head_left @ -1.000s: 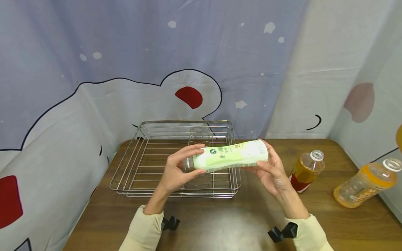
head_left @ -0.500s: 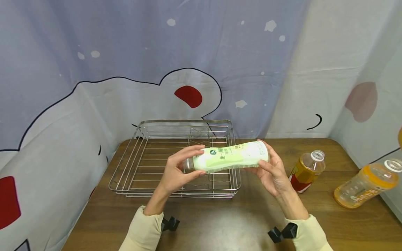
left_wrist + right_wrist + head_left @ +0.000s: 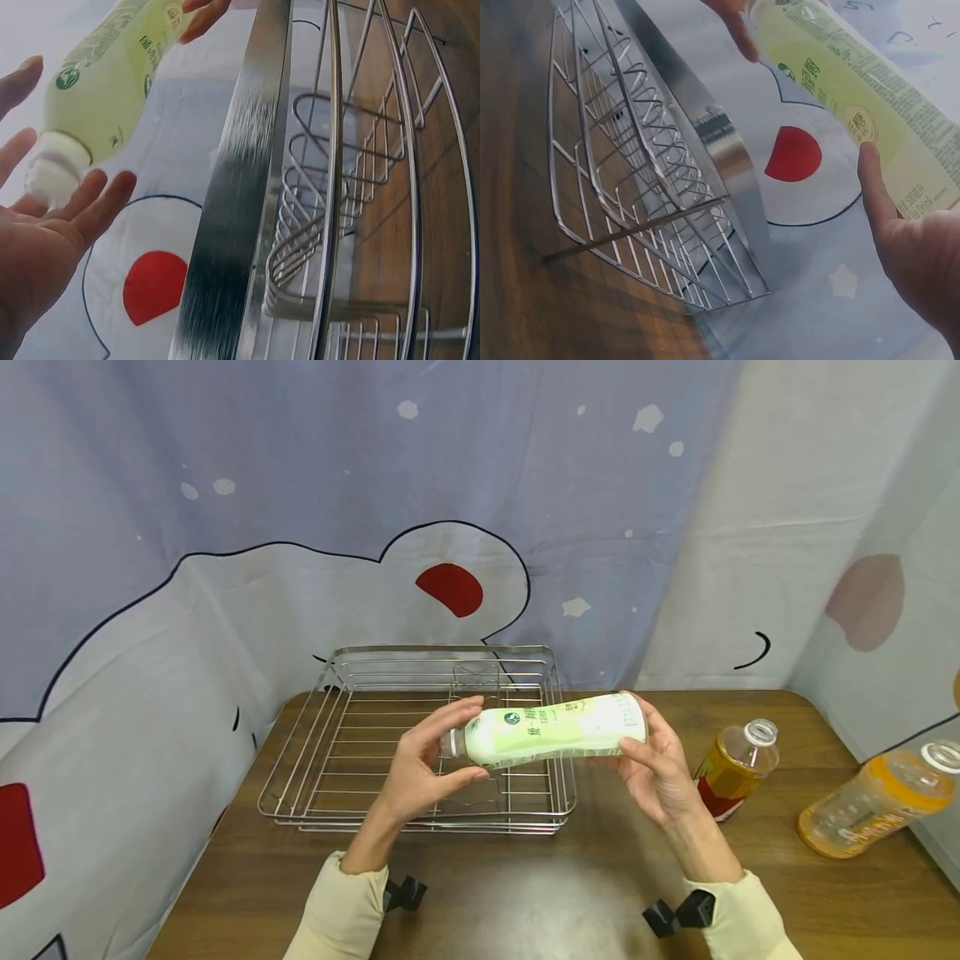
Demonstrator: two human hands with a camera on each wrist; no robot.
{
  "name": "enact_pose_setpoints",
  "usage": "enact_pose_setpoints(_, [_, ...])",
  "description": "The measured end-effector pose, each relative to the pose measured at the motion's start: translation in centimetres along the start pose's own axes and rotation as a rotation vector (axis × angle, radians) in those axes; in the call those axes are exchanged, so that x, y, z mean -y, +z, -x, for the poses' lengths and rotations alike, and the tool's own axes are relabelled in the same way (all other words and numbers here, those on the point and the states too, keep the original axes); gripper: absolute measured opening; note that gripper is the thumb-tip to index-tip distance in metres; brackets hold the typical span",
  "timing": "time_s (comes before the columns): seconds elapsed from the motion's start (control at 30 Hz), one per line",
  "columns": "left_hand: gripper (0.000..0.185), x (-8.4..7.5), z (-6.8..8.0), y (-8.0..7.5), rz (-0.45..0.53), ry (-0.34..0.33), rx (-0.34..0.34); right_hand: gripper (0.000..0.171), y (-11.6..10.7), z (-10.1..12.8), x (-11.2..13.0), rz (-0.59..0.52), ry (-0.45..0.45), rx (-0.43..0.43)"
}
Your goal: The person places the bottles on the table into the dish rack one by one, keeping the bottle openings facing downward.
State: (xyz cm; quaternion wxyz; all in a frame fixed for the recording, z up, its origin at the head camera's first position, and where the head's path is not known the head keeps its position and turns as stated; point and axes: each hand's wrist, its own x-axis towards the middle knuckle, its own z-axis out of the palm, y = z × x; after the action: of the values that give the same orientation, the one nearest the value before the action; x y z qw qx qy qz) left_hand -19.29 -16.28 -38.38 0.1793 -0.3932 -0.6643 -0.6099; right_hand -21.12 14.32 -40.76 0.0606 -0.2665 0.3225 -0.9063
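Observation:
A green-labelled tea bottle (image 3: 555,728) lies nearly level above the wire rack, its neck end to the left. My right hand (image 3: 660,777) holds the base end, with the thumb in front and the fingers behind. The right wrist view has that thumb (image 3: 877,184) on the label. Around the neck end, my left hand (image 3: 423,768) is spread, thumb below and fingers above. In the left wrist view the bottle's whitish neck end (image 3: 56,169) sits between loosely parted fingers (image 3: 109,202).
The metal wire rack (image 3: 345,777) stands on the wooden table (image 3: 525,893), under and behind the hands. To the right are an uncapped bottle with a yellow and red label (image 3: 738,760) and a clear bottle with orange bands (image 3: 877,802). A patterned curtain (image 3: 315,460) hangs behind.
The bottle has shifted slightly right with my right hand. My left fingers have loosened and now lie nearer its neck end. The other bottles and the rack stay put.

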Motion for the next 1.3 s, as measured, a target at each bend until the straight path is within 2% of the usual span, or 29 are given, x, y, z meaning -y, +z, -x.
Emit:
enact_pose_setpoints(0.13, [0.073,-0.2,0.2,-0.9,-0.02,-0.03,-0.017,0.052,0.0,-0.2,0.6,-0.007,-0.016,-0.011])
enact_pose_setpoints(0.43, [0.071,-1.0,1.3,-3.8,-0.094,-0.067,-0.046,0.05,0.3,-1.5,3.2,-0.001,-0.056,-0.029])
enact_pose_setpoints(0.67, [0.069,-1.5,2.3,-6.2,-0.161,-0.111,-0.088,0.049,0.4,-3.0,5.4,0.051,-0.083,-0.079])
enact_pose_setpoints(0.87, [0.069,-1.7,3.6,-8.4,-0.199,-0.131,-0.136,0.05,0.2,-3.9,6.5,0.078,-0.099,-0.095])
enact_pose_setpoints(1.07, [0.072,-1.7,5.3,-10.2,-0.203,-0.126,-0.202,0.051,0.0,-4.8,7.4,0.111,-0.073,-0.16])
enact_pose_setpoints(1.3, [0.072,-1.8,7.4,-12.1,-0.3,-0.217,-0.274,0.055,0.1,-5.6,8.1,0.156,-0.039,-0.245])
